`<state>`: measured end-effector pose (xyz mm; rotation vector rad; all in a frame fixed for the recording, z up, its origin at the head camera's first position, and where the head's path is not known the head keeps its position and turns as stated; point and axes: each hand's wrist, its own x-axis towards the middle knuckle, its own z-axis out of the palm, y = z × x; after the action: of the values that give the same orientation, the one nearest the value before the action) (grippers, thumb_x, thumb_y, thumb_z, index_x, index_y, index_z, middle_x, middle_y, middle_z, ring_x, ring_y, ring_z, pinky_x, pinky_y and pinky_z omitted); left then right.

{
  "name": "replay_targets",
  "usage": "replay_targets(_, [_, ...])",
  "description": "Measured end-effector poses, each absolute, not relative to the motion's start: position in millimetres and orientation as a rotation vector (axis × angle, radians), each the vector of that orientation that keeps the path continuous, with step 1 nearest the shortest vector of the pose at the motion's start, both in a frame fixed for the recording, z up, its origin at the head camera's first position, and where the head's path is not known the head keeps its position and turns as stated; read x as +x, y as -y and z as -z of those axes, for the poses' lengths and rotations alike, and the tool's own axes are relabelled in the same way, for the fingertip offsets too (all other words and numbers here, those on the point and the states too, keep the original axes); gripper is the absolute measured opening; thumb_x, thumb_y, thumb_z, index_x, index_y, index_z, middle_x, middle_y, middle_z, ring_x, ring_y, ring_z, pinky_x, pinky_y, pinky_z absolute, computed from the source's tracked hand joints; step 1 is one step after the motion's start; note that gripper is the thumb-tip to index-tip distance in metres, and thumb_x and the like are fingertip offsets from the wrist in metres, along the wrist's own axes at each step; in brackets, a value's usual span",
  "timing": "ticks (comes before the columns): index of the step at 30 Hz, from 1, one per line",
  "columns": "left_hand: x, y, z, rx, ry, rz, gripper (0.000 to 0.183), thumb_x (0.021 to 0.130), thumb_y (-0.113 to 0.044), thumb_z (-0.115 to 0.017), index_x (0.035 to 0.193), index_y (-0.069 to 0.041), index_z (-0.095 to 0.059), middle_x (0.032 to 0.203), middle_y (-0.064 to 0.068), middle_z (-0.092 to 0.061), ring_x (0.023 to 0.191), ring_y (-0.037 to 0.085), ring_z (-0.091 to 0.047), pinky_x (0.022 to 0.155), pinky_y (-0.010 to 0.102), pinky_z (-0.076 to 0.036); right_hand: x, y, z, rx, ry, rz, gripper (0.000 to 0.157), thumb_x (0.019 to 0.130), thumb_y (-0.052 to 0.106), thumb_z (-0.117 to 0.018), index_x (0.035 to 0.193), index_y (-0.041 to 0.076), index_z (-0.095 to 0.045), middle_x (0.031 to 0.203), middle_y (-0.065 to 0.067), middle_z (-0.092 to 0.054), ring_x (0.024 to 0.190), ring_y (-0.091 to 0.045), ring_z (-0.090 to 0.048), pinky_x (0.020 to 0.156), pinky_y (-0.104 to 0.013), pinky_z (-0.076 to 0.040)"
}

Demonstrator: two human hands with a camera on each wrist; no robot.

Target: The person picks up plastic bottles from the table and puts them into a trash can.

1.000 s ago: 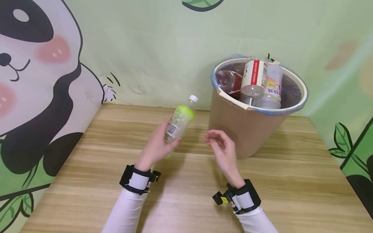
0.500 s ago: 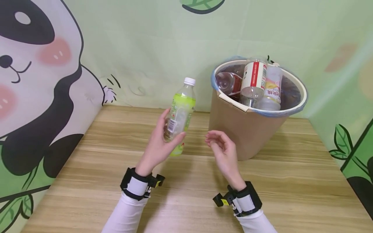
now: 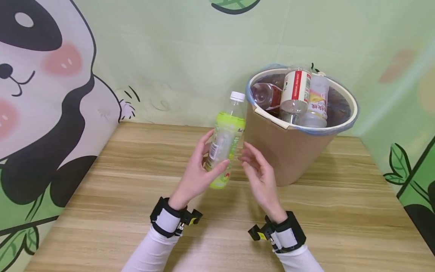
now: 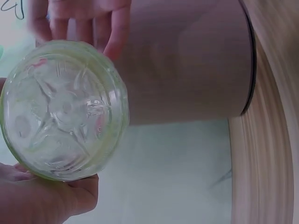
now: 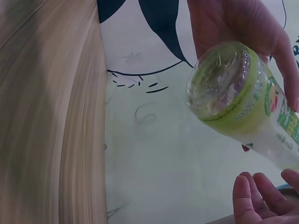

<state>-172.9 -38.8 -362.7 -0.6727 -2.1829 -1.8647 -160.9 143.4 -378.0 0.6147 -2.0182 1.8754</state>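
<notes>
My left hand (image 3: 198,172) grips a clear plastic bottle (image 3: 225,138) with a green label and a white cap, thumb in front and fingers behind. The bottle stands nearly upright, cap up, above the table. Its ribbed clear base (image 4: 65,109) faces the left wrist view. Just to its right is my right hand (image 3: 261,179), fingers relaxed and bent toward the bottle, holding nothing. In the right wrist view the right hand's fingers (image 5: 254,198) lie close by the bottle's label side.
A brown bin (image 3: 282,155) with a white rim and blue liner stands behind my right hand. Several plastic bottles fill it, including a red-and-white labelled bottle (image 3: 296,88) sticking up above the rim. The wooden table (image 3: 129,211) meets a printed backdrop (image 3: 190,56).
The bottle was tilted away at first; it has been brought upright and then moved right, toward my right hand. The right hand's fingers have opened slightly; the bin has not moved.
</notes>
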Motion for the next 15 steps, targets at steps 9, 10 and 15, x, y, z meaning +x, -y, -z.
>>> replay_targets(9, [-161.4,29.3,351.3,-0.727,2.211,1.811,0.074,0.087,-0.013,-0.066,0.149,-0.014,-0.024,0.125,0.015,-0.057,0.103,0.026,-0.057,0.080,0.041,-0.052,-158.4,-141.2,377.3,0.695,2.003,-1.813,0.047,0.096,-0.002,-0.048,0.142,-0.001,-0.040,0.127,-0.020,-0.052,0.116,-0.034,-0.051,0.098,-0.029,-0.045])
replay_targets(10, [-158.4,28.7,346.6,-0.730,2.214,1.808,0.074,0.087,-0.011,-0.066,0.149,-0.011,-0.024,0.126,0.017,-0.056,0.105,0.026,-0.057,0.083,0.042,-0.052,-158.4,-141.4,377.4,0.697,2.003,-1.811,0.047,0.096,-0.002,-0.048,0.142,0.000,-0.039,0.127,-0.020,-0.052,0.116,-0.034,-0.051,0.098,-0.029,-0.045])
replay_targets(15, [-149.6,26.3,333.3,-0.720,2.231,1.838,0.067,0.090,-0.007,-0.062,0.147,-0.002,-0.026,0.136,0.022,-0.048,0.115,0.031,-0.053,0.091,0.045,-0.049,-158.9,-142.2,377.7,0.734,1.991,-1.827,0.052,0.096,-0.002,-0.046,0.146,0.003,-0.033,0.139,-0.018,-0.045,0.122,-0.032,-0.047,0.099,-0.030,-0.044])
